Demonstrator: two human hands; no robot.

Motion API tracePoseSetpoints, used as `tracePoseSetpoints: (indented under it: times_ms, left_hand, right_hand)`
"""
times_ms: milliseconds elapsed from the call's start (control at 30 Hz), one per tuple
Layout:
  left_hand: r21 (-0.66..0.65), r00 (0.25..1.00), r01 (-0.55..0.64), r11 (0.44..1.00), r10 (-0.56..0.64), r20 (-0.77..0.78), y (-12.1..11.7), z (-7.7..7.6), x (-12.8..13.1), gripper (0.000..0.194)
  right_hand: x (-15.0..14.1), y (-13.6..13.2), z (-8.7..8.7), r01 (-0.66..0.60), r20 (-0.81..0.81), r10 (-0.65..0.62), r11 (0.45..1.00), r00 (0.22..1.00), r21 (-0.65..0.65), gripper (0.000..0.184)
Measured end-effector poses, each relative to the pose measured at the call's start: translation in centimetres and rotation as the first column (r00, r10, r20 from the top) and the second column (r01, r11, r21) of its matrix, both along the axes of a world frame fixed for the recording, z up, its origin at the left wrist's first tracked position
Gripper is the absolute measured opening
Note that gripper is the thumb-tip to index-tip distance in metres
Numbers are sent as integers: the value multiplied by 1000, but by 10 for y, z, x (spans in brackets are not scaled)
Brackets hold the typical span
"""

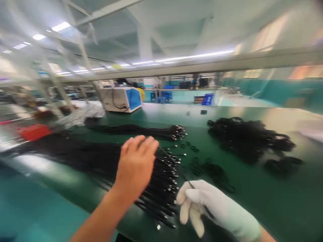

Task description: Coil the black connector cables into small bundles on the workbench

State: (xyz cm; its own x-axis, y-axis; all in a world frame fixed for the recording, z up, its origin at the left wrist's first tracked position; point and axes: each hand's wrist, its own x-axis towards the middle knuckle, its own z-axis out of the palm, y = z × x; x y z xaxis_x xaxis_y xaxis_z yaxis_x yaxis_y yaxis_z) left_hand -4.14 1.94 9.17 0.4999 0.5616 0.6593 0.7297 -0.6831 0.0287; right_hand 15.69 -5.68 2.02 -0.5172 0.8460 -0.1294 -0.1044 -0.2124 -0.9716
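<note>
My bare left hand (pixel 137 161) is above a wide bundle of black cables (pixel 101 158), its fingers curled. A single dark cable (pixel 166 153) comes out from its fingertips towards the right. My right hand (pixel 199 198), in a white glove, is at the right of the cable ends with thumb and forefinger together. A thin black strand, apparently a cable (pixel 191 184), passes between them and shows again below the hand. Small metal plugs tip the bundled cables. Both hands are a little blurred.
A second bundle of black cables (pixel 136 129) lies farther back. Small black rings (pixel 193 148) and a loose black heap (pixel 217 174) are near the plugs. Right of them sits a large black pile (pixel 244 137). A white-and-blue machine (pixel 121 99) stands behind; a red object (pixel 35 132) is at left.
</note>
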Motion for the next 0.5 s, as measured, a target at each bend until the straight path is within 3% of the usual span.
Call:
tracePoseSetpoints:
  times_ms: [33, 100, 167, 200, 333, 500]
  left_hand:
    - [-100, 983, 156, 983, -164, -78, -7, -2, 9, 33]
    - [-357, 881, 380, 854, -451, -143, -16, -7, 26, 23]
    - [-531, 812, 423, 734, -567, -138, -17, -8, 39, 12]
    - [-564, 806, 419, 712, -577, -129, -14, -8, 43, 14]
    - [-567, 808, 426, 705, -578, -112, 4, 0, 48, 17]
    - [-536, 810, 439, 721, -576, -112, 10, 4, 57, 19]
  right_hand:
    - [-1, 2, -4, -109, -183, 93, 990, 979, -83, 37]
    - [-4, 6, -17, -239, -435, 140, 954, 889, -182, 37]
    - [-6, 8, -29, -332, -574, 141, 912, 807, -243, 39]
    - [-7, 9, -33, -382, -618, 155, 889, 770, -253, 41]
    - [-7, 12, -36, -502, -691, 244, 842, 681, -197, 45]
    - [-11, 12, -43, -507, -662, 275, 842, 697, -184, 47]
